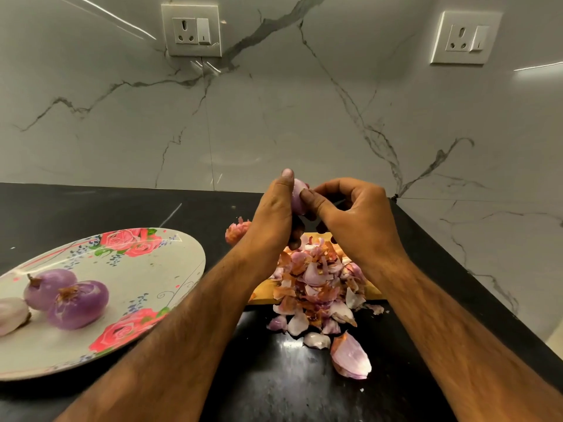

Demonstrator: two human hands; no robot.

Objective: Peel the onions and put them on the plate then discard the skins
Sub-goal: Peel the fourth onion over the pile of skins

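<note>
Veined marble walls (274, 117) with two sockets (191, 30) meet a black counter (91, 208).

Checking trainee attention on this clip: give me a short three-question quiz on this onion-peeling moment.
1. How many peeled onions lie on the floral plate?
2. True or false: the onion skins have already left the wooden cutting board.
3. The onion gripped by the left hand and picked at by the right hand is: A) above the skins, B) over the plate, C) in a bowl.
Key: 1) three; 2) false; 3) A.
</note>
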